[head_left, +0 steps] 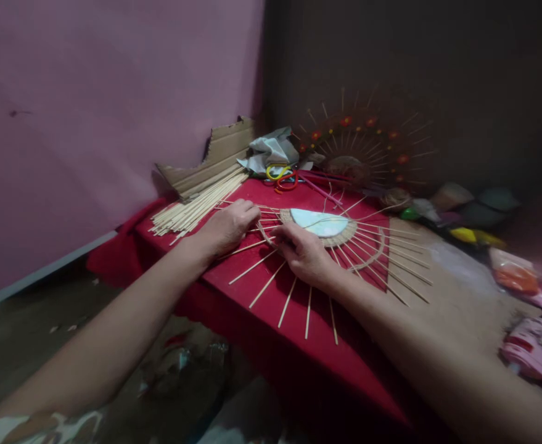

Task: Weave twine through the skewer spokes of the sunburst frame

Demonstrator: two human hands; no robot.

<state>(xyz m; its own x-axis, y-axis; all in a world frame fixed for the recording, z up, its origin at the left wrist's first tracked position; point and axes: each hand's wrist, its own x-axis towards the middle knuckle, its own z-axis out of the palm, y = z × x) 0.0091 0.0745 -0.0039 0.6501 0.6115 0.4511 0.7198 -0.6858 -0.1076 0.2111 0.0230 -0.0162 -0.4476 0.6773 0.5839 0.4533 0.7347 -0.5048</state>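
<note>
While my left hand is resting knuckles-up with fingers curled on the left edge of the sunburst stick frame at the centre of the frame, I am pressing my right hand down on its woven ring just beside the pale mirror disc (fingers bent over the rim, though I cannot tell whether either hand is actually pinching a stick). I am seeing the piece lying flat on the red cloth, with a loose stick bundle and cardboard at upper left, and a finished sunburst leaning against the dark wall at upper right.
</note>
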